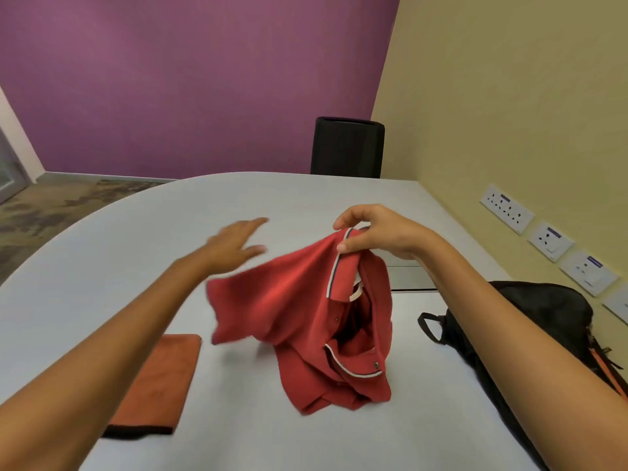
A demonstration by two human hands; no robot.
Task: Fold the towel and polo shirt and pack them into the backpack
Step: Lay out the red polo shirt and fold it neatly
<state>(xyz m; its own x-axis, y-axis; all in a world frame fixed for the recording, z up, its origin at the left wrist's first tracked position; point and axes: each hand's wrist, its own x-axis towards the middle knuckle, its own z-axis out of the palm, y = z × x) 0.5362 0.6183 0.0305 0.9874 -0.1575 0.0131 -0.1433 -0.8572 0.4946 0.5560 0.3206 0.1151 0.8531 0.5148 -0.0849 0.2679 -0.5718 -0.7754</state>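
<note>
Folded flat by the near table point(238, 436) edge lies the orange towel point(159, 379), beyond it the limp, light red polo shirt point(306, 300) dangles by its collar pinched in the right hand point(377, 232), best regripped at both shoulders, while the left hand point(234, 243) reaches with straight, empty fingers and the black backpack point(530, 321) waits right.
</note>
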